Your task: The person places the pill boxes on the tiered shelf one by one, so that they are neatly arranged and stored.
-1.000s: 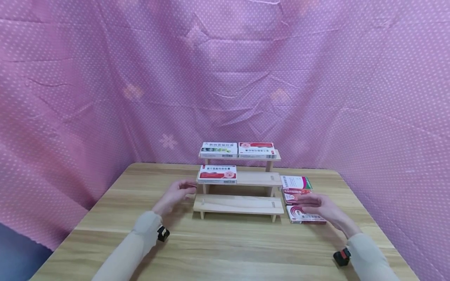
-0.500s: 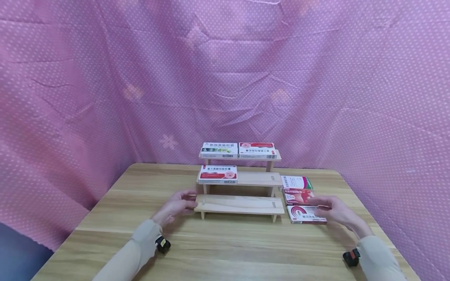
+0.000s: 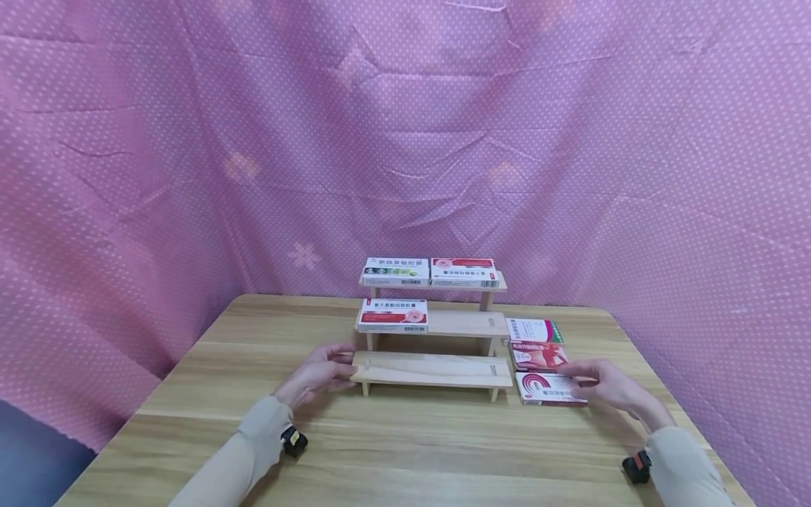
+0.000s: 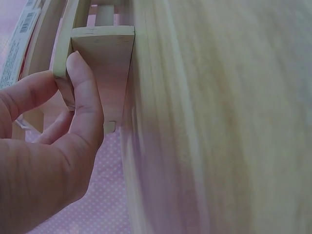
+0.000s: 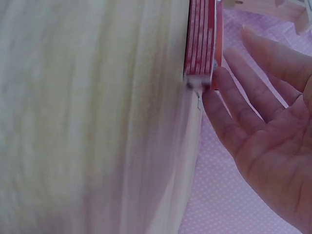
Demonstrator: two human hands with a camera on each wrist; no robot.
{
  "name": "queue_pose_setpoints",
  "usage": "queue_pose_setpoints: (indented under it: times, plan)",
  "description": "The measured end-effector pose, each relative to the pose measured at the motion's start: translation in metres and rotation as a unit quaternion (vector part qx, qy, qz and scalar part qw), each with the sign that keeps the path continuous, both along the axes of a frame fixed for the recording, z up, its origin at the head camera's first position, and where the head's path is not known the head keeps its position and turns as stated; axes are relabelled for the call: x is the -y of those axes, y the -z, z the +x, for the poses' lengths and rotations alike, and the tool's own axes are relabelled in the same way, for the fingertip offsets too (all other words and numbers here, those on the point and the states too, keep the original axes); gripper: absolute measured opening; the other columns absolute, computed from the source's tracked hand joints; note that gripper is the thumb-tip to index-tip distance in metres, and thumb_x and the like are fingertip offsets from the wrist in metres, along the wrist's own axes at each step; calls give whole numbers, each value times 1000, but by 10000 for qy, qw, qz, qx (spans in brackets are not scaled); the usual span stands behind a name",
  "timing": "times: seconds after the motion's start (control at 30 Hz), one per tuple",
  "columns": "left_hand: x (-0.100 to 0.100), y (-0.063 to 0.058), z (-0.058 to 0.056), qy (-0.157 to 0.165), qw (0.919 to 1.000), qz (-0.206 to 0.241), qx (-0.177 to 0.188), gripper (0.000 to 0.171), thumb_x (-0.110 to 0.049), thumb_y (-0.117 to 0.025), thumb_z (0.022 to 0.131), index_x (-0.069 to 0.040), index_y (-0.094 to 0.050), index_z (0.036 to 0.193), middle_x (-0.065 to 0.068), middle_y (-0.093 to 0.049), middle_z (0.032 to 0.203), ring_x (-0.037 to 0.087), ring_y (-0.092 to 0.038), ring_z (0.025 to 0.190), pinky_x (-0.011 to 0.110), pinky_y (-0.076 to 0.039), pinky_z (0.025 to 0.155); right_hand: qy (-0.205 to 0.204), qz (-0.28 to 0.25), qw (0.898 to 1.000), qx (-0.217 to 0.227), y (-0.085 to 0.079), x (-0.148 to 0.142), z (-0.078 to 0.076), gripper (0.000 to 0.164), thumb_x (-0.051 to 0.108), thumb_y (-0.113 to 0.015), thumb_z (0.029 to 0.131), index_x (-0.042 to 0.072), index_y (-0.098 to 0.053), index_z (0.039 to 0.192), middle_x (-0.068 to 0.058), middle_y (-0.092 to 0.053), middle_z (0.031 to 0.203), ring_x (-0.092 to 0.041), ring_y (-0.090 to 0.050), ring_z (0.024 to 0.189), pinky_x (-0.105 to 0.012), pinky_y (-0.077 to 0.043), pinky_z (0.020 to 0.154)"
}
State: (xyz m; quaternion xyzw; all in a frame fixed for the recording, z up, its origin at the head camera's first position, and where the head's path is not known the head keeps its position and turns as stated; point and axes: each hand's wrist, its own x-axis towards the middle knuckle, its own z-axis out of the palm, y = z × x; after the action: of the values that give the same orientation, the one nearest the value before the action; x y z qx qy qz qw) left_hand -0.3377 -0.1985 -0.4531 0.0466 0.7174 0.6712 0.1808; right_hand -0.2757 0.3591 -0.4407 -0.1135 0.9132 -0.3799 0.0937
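Observation:
A three-tier wooden display stand (image 3: 437, 370) stands on the table. In the head view my left hand (image 3: 317, 373) is at the left end of its lowest step. The left wrist view shows thumb and fingers of this hand (image 4: 63, 146) pinching the end of a wooden step (image 4: 62, 63). At the stand's right, my right hand (image 3: 608, 387) lies by the right end of a white medicine box (image 3: 545, 389) with red arcs. In the right wrist view the fingers of this hand (image 5: 273, 131) are loosely extended, their tips beside the box's red-striped side (image 5: 201, 39).
Behind the white box lie a red medicine box (image 3: 535, 355) and a white-and-green one (image 3: 532, 329). The top tier bears a green-and-white box (image 3: 395, 271) and a red-and-white box (image 3: 464, 272). Another red-and-white box (image 3: 393, 315) sits left on the middle tier. A pink dotted curtain (image 3: 405, 141) hangs behind.
My left hand has come down to the lowest step and now grips its end. My right hand has drawn back rightward from over the boxes to the front box's right end.

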Motion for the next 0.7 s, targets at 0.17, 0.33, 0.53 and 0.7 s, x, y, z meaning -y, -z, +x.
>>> queue_pose_setpoints:
  times: [0.17, 0.33, 0.53, 0.7]
  plan:
    - [-1, 0, -1, -51, 10000, -34, -9, 64, 5, -61, 87, 9, -34, 145, 29, -49, 133, 21, -65, 91, 36, -59, 83, -14, -35, 10000, 31, 2, 0, -1, 48, 11, -74, 82, 5, -64, 128, -23, -58, 135, -49, -42, 132, -66, -37, 103]
    - [-1, 0, -1, -39, 10000, -54, -37, 63, 5, -60, 87, 9, -34, 145, 29, -49, 134, 22, -65, 91, 37, -59, 83, -194, 122, 9997, -44, 4, -1, -3, 48, 12, -76, 80, 6, -65, 126, -24, -60, 130, -45, -51, 124, -59, -44, 100]
    - [-1, -1, 1, -33, 9999, -84, -78, 61, 5, -61, 87, 9, -36, 143, 29, -49, 134, 21, -65, 90, 37, -60, 82, -283, 282, 9990, 199, 1, 0, -2, 51, 16, -80, 77, 10, -65, 125, -18, -60, 123, -30, -57, 109, -39, -48, 87]
    - [-1, -2, 1, -86, 9999, -109, -27, 61, 5, -61, 87, 8, -37, 143, 29, -49, 134, 22, -65, 90, 36, -60, 81, -259, 470, 9982, 282, -1, 4, 0, 52, 15, -81, 74, 15, -66, 124, -22, -53, 139, -34, -55, 113, -57, -45, 92]
